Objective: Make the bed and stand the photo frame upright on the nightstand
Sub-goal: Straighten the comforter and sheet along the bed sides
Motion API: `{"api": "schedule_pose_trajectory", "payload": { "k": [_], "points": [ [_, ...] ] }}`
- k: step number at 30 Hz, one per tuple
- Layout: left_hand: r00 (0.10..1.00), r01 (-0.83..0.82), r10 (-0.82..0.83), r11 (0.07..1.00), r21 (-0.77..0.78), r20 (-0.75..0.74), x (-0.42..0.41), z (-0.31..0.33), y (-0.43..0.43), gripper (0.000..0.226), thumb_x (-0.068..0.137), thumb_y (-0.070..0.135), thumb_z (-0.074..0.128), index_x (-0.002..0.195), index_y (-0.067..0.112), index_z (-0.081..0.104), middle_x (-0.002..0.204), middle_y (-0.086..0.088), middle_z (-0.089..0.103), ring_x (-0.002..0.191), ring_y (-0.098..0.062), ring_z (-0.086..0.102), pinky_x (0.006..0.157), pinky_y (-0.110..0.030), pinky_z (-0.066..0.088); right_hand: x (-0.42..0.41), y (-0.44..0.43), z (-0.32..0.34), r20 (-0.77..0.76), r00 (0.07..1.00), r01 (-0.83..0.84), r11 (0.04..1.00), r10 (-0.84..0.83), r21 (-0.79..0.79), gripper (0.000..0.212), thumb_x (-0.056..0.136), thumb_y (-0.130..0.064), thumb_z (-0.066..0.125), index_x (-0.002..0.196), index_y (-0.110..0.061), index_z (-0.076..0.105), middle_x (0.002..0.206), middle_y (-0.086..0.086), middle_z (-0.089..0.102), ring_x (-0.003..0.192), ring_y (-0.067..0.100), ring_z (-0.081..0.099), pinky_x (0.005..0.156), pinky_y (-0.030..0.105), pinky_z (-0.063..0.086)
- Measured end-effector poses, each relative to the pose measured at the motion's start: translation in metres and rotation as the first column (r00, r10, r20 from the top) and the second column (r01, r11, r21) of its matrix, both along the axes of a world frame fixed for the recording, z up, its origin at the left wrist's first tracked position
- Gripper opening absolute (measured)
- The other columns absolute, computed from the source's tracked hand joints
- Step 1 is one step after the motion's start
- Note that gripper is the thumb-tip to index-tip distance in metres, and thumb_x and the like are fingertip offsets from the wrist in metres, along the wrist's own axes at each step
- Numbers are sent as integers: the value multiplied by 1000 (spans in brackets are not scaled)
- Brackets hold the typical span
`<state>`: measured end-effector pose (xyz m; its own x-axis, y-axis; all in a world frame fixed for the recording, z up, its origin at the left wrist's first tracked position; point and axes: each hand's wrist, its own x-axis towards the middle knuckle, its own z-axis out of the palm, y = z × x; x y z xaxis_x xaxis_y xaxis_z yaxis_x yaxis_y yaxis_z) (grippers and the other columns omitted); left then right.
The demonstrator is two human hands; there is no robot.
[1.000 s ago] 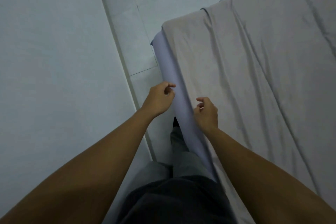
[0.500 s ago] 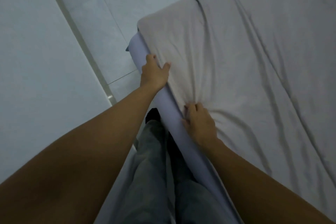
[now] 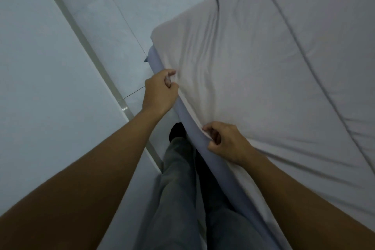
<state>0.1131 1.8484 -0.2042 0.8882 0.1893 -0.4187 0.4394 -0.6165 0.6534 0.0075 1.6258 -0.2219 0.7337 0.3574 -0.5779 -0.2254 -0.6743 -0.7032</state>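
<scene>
Stood wedged between wall (image 3: pixel 40 67) and bed (image 3: pixel 284 67), in a narrow strip of tiled floor (image 3: pixel 125 2). Took in the bed first: broad, pale, filling the right of the view, with a long ridge running down its length. Lay over it a sheet (image 3: pixel 233 57), rumpled, folds fanning from the near edge toward the far corner. Showed below that edge the lilac side of the mattress (image 3: pixel 188 122), bare along its length. Pinched the sheet's hem at two spots: left hand (image 3: pixel 159 91) farther along, fingers curled tight on the cloth; right hand (image 3: pixel 225 142) nearer, thumb and fingers closed on the edge just above the mattress side. Saw no frame and no nightstand anywhere here, so left their place unsaid. Judged the step in hand to be drawing the sheet taut and squaring its hem. Called, probably, for an even pull from both hands at once, outward and slightly down, so the fan of creases would flatten rather than bunch toward one grip. Better, likely, to keep the hem parallel with the mattress edge, then work along toward the corner in short shifts. Risked, with a one-sided tug, dragging the far side askew.
</scene>
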Motion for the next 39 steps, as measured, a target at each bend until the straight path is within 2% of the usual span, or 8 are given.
{"api": "schedule_pose_trajectory", "payload": {
  "k": [7,16,20,24,28,31,35,39],
  "points": [
    [908,-401,382,911,-95,-173,77,-22,-7,51,88,52,64,118,14,47,108,2,53,92,-15,55,77,-27,42,-12,-14,-1,395,912,192,968,-115,-162,38,78,-47,77,107,-27,65,88,-15,54,71,3,53,65,15,46],
    [959,-281,280,960,-2,51,82,-27,26,17,96,28,57,108,18,55,87,-7,59,71,-18,55,68,-28,46,-35,-12,-28,417,907,22,981,61,-192,33,79,-15,69,109,-2,69,89,15,73,66,30,70,53,38,59],
    [961,-259,263,964,56,-88,81,-32,24,28,96,25,58,120,14,49,118,-13,58,101,-28,60,82,-32,47,-25,-32,-19,267,962,-43,996,63,-81,36,88,-23,72,120,-8,69,102,9,74,83,24,72,78,26,55],
    [985,33,-101,905,423,139,86,-31,10,54,89,21,59,140,16,40,145,-12,41,129,-33,44,104,-42,42,-1,-39,-3,446,895,2,998,30,-70,51,92,-48,63,131,-15,61,121,4,63,108,14,60,97,22,47],
    [756,549,-653,664,507,36,60,-48,3,56,102,46,33,156,33,21,166,-3,13,151,-32,18,120,-49,19,9,-43,-17,539,829,83,922,147,-379,87,86,-60,63,152,-10,37,158,19,32,146,37,32,116,49,32],
    [801,535,-598,696,479,-28,43,-58,21,62,99,64,24,155,44,7,167,4,2,153,-23,7,119,-53,20,-9,-32,-34,351,906,-17,852,234,-524,115,79,-80,45,159,-10,3,168,15,-2,154,37,-1,122,57,11],
    [814,571,-542,684,453,-208,49,-49,36,76,87,83,18,151,51,-6,166,10,-9,154,-25,-1,118,-59,15,-45,-6,-32,213,870,-287,809,444,-513,145,60,-95,48,157,0,-4,164,27,-9,151,46,-5,121,60,5],
    [809,588,-489,670,453,-327,48,-27,43,81,89,78,22,156,37,1,167,-1,-2,153,-31,4,121,-55,12,-59,-13,-14,201,886,-383,903,419,-197,110,85,-77,48,159,-10,1,167,12,-12,155,28,-8,125,45,7]
  ]
}}
